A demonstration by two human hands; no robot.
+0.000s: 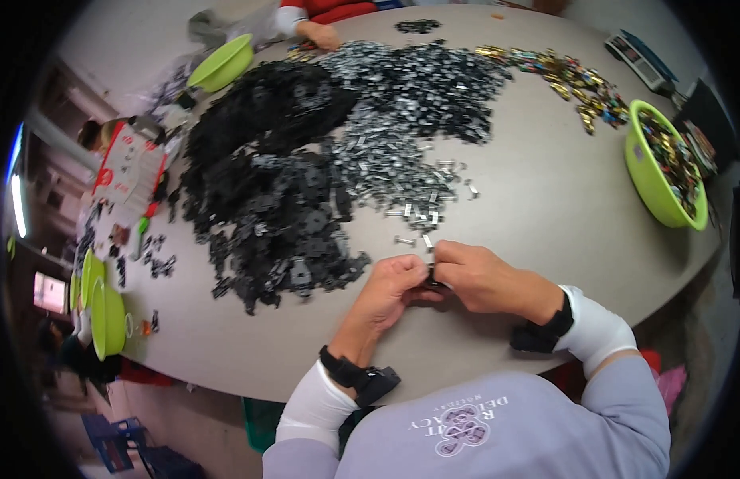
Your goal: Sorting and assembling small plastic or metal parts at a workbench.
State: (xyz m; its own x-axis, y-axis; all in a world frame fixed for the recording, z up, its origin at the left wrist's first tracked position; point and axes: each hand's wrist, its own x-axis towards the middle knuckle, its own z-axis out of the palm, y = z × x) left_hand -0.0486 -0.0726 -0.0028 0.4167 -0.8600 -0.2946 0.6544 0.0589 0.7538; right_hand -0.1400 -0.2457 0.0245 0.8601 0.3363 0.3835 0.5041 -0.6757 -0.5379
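My left hand (395,289) and my right hand (480,276) meet close to the table's near edge, fingers pinched together. Between their fingertips shows a bit of a small black part (433,277); the fingers hide most of it. Just beyond the fingertips lie a few small silver metal pieces (404,240), strays from a wide heap of silver metal pieces (386,164). To the left of that heap spreads a large pile of black plastic parts (298,207), reaching near my left hand.
A green basin (659,180) of mixed coloured pieces stands at the right edge, with gold and coloured pieces (573,80) strewn beyond it. Another green basin (222,64) stands at far left. Across the table another person's hand (319,35) rests by the heap. A scale (640,60) sits far right.
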